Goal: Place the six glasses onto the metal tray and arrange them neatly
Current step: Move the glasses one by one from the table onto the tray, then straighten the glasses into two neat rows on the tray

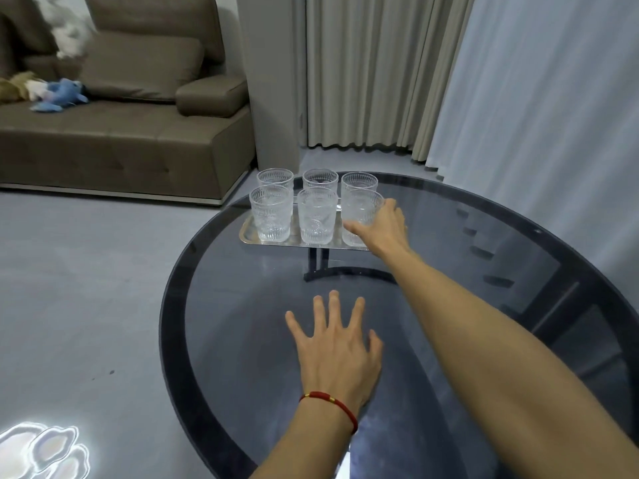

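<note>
A metal tray (pixel 248 233) lies at the far left of the round glass table. Several clear ribbed glasses stand on it in two rows of three. The front row holds a left glass (pixel 270 214), a middle glass (pixel 317 216) and a right glass (pixel 359 209). My right hand (pixel 382 228) is wrapped around the front right glass, which rests upright on the tray. My left hand (pixel 337 344), with a red cord at the wrist, lies flat on the glass top nearer to me, fingers spread and holding nothing.
The dark round glass table (pixel 449 305) has a black rim and a black base visible through it. A brown sofa (pixel 131 140) with soft toys stands at the back left. Curtains (pixel 380 70) hang behind the table. Grey floor lies to the left.
</note>
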A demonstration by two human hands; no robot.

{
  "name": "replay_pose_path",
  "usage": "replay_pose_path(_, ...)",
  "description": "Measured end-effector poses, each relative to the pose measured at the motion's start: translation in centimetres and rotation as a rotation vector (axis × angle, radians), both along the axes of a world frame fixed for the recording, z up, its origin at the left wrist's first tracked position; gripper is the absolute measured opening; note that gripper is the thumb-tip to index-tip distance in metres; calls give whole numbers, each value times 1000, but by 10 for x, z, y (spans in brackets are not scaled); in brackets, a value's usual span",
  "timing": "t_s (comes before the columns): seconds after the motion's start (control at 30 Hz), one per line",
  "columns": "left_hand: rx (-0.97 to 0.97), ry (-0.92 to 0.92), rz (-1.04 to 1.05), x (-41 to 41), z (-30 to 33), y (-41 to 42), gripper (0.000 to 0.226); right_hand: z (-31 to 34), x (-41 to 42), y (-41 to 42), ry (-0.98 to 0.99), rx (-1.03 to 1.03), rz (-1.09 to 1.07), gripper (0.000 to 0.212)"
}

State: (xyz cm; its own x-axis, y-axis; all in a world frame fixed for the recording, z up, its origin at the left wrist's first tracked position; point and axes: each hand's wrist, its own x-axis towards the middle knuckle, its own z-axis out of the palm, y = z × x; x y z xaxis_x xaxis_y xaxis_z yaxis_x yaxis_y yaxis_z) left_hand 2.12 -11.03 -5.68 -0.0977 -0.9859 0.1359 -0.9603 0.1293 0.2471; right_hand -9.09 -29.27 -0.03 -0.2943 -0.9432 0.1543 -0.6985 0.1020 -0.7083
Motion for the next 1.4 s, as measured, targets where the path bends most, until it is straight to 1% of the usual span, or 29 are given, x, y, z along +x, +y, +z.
replay_pose_path(0.07,-12,6,1,0,1,0,60,-9,-3,11,-12,-71,-17,84)
replay_pose_path(0.13,-13,12,4,0,1,0,60,-25,-5,25,44,-197,-20,60)
replay_pose_path(0.2,-20,10,5,-1,-1,0,61,-41,-8,37,194,-266,38,37)
replay_pose_path(0.23,-26,10,7,-1,-1,0,61,-48,-9,40,286,-269,82,32)
replay_pose_path(0.3,-39,19,14,0,-2,-1,62,-57,-10,42,468,-250,154,29)
replay_pose_path(0.37,-37,22,12,1,-3,-1,64,-59,-8,40,638,-229,175,27)
replay_pose_path(0.43,-30,37,21,2,-2,-2,66,-58,-8,38,711,-204,185,24)
replay_pose_path(0.67,-87,86,64,11,1,-3,58,-50,-26,53,580,-169,275,18)
replay_pose_path(0.8,-52,85,54,22,2,-2,56,-51,-44,78,563,-155,297,14)
replay_pose_path(0.9,-26,99,40,30,5,0,56,-52,-63,98,544,-134,302,7)
replay_pose_path(0.97,-8,123,25,32,8,1,57,-54,-77,114,515,-151,297,8)
replay_pose_path(1.07,11,151,-78,29,10,2,60,-56,-99,135,487,-193,336,12)
replay_pose_path(1.17,37,108,-219,24,8,0,64,-55,-115,152,496,-185,383,13)
replay_pose_path(1.27,50,85,-274,24,7,-5,64,-52,-120,168,484,-134,328,10)
replay_pose_path(1.37,-20,69,-293,18,14,-4,55,-44,-119,188,482,-77,249,5)
replay_pose_path(1.4,-36,47,-292,14,19,-1,56,-40,-120,196,488,-67,236,3)
